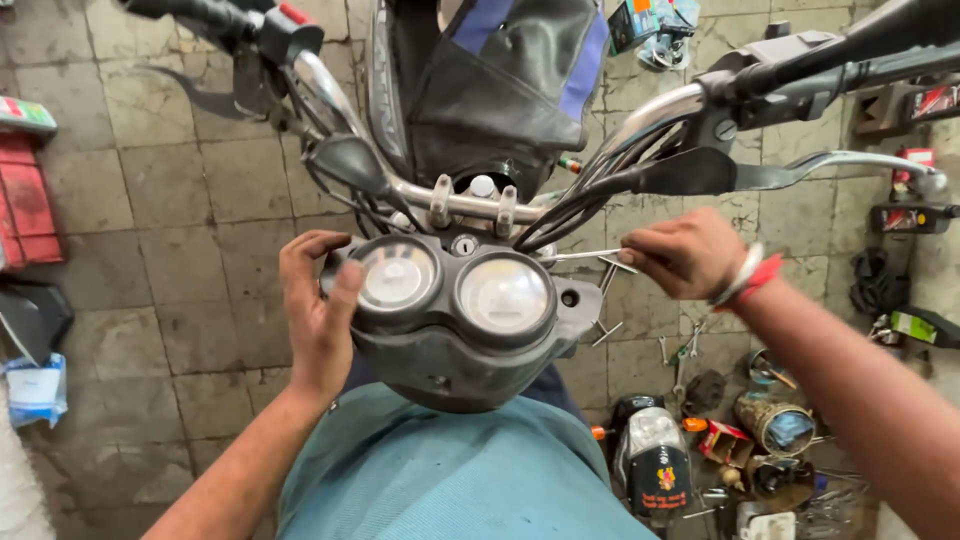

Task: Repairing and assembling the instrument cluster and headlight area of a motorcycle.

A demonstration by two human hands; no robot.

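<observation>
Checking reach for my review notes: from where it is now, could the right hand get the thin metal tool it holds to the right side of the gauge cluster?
Probably yes. The right hand holds the thin metal tool with its tip already beside the gauge cluster, below the cables.

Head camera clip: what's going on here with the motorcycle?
A person stands at the front of a motorcycle, looking down on its handlebar. The left hand grips the side of the twin-dial instrument cluster. The right hand holds a thin metal tool pointed at the cluster's right edge. Tools and parts lie scattered on the tiled floor at the right.
</observation>
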